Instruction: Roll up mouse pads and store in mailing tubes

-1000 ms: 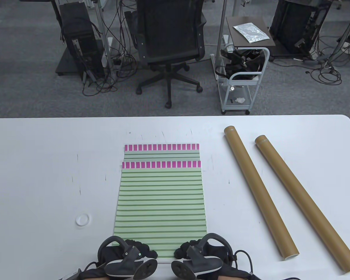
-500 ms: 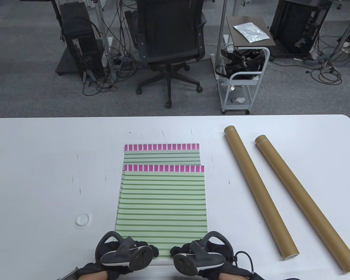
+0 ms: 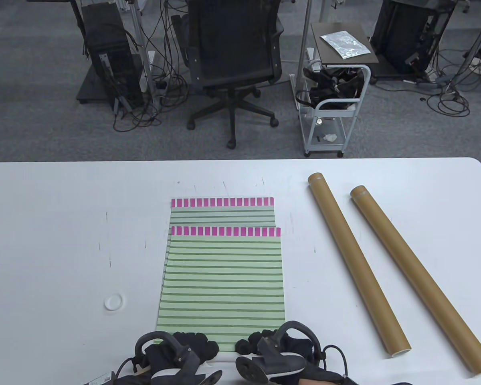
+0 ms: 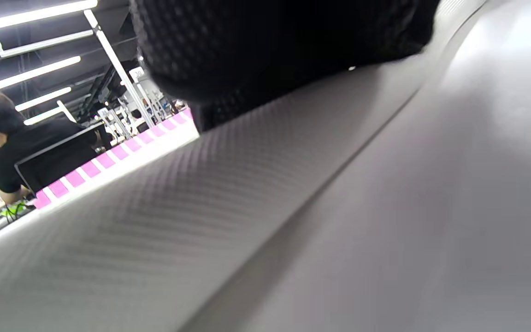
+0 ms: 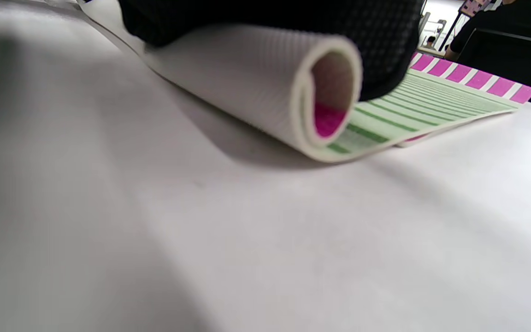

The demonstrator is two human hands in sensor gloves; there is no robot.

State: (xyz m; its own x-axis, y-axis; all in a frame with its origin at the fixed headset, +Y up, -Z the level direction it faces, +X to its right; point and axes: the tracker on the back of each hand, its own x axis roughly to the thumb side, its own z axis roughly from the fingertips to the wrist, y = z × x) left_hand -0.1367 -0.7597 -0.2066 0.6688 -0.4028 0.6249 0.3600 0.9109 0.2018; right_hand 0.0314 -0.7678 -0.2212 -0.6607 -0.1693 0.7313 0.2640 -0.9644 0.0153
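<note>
Hands (image 3: 192,349) (image 3: 264,345) on top mouse pad's (image 3: 222,280) near edge (curled over).

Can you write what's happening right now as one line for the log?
step: rolling started | left hand: grips top mouse pad near edge | right hand: grips same edge, curled over | mailing tubes: untouched
</note>
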